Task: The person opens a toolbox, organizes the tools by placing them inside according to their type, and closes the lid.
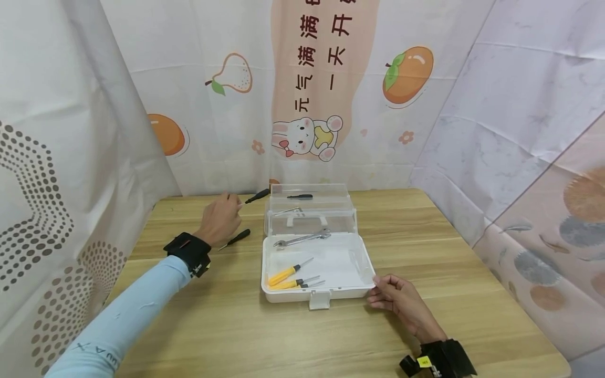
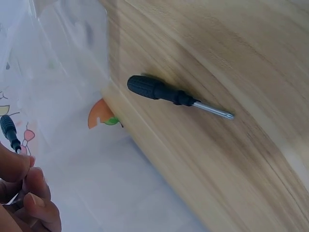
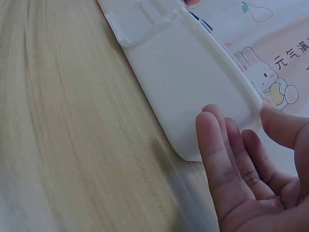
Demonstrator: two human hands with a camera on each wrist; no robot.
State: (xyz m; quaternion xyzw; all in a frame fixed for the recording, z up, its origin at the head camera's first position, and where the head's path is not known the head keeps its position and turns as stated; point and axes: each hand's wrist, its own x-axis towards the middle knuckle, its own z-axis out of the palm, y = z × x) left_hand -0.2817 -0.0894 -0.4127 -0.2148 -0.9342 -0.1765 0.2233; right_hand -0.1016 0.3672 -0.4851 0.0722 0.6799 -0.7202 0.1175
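Observation:
My left hand (image 1: 219,219) pinches a black-handled screwdriver (image 1: 257,196) by its shaft, at the back of the table; in the left wrist view its dark handle (image 2: 8,129) points up and away from the fingertips. Another black screwdriver (image 2: 164,92) lies on the table near that wrist. An open white toolbox (image 1: 337,292) stands in the middle. At its front right corner my right hand (image 1: 402,300) holds the edge, thumb on the rim and fingers along the outer side. Inside lie yellow-handled screwdrivers (image 1: 283,275) and a wrench (image 1: 302,239).
Clear trays (image 1: 309,190) fold up behind the box; a black-handled tool (image 1: 300,197) and a hex key (image 1: 290,210) show in them. A latch (image 1: 320,300) juts from the box's front. Printed curtains (image 1: 227,131) hang behind the wooden table (image 1: 416,241).

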